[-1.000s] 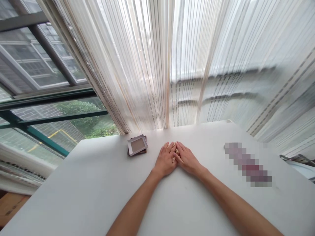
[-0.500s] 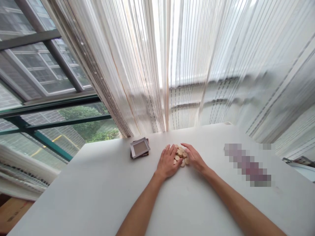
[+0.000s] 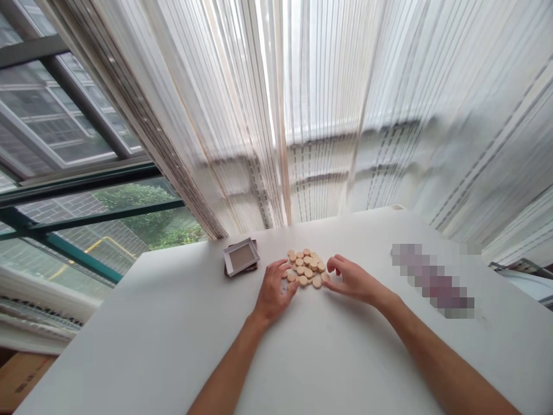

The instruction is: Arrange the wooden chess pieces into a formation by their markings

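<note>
A pile of small round wooden discs [image 3: 307, 261] sits on the white table [image 3: 164, 340], between the two hands. Some discs lie flat, and some rest on top of others. The left hand [image 3: 273, 293] is at the left side of the pile, its fingers curved and its thumb spread wide from them. The right hand [image 3: 352, 280] is at the right side, with a gap between its thumb and bent fingers — I cannot tell if either hand touches a disc. To the far left is a shallow grey box tray [image 3: 241, 257], on top of something dark. Behind the table hangs a see-through striped curtain [image 3: 328, 86].
</note>
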Demonstrator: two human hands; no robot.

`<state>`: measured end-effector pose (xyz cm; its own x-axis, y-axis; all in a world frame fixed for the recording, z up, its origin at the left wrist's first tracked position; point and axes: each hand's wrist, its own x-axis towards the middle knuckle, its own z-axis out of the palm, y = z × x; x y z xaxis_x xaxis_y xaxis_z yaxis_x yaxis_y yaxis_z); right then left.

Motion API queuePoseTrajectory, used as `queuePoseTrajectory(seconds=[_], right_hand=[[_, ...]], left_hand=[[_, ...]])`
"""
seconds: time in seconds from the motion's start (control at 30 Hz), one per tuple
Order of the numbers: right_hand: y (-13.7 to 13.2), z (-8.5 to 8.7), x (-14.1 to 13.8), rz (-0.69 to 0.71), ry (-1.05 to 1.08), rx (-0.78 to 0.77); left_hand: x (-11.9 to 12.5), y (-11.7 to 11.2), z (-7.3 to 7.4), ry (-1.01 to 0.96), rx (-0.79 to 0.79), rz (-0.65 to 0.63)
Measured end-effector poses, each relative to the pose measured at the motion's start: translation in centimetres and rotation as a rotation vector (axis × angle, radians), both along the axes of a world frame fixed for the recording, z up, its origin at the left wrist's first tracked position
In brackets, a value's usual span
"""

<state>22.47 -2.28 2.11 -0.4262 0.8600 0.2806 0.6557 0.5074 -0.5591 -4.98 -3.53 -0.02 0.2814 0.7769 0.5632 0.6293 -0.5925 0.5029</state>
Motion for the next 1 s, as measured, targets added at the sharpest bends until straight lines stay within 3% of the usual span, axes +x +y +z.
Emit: queuePoseTrajectory(seconds=[0.17,0.7,0.83,1.0], right_hand=[[0.3,-0.8,-0.2,-0.003,-0.014,0.005],[0.0,-1.2,-2.2,-0.018,0.026,0.11],[0.3,-0.6,-1.3,-0.033,0.067,0.134],[1.8,-0.7,1.1,-0.192,0.151,0.233]], left_hand=[[-1.0,-1.3,0.3,0.068,-0.059,0.005],[-0.8,-0.9,0.2,0.062,-0.126,0.015],[-0.7,-0.9,0.2,0.053,-0.123,0.014],[-0.8,-0.9,0.1,0.039,-0.13,0.015]])
